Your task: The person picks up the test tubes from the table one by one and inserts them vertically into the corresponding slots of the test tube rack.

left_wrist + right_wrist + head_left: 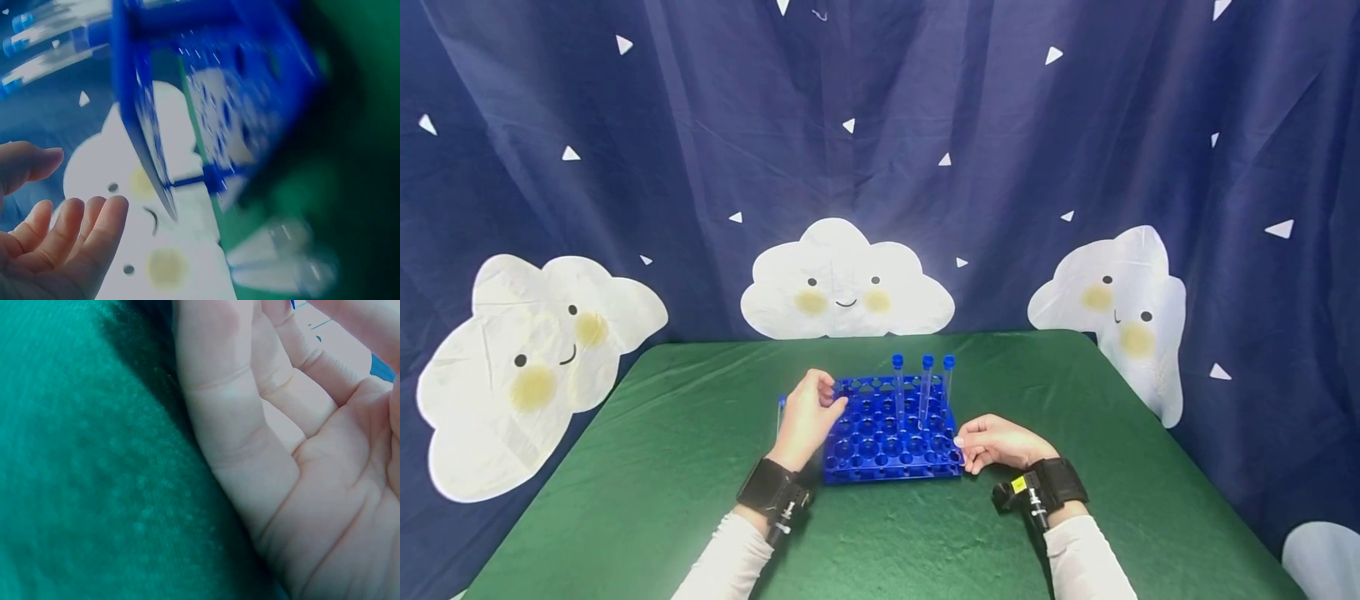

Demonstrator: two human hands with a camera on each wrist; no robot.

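Observation:
A blue test tube rack [880,450] with rows of round holes stands on the table. Three clear test tubes [900,392] with blue caps stand upright in its right part. At the rack's left side is my left hand [808,417], raised, its fingers relaxed and parted from the thumb; the left wrist view shows this hand [62,244] holding nothing. My right hand [1000,442] grips the rack's front right corner, thumb at the upper edge. In the right wrist view the bent fingers [231,412] hide nearly all of the rack.
Left of the rack, partly behind my left hand, is another blue-capped tube [781,404]. Blurred clear tubes [275,256] lie on the green table [925,542] in the left wrist view. A dark blue curtain [895,167] with clouds hangs behind the table.

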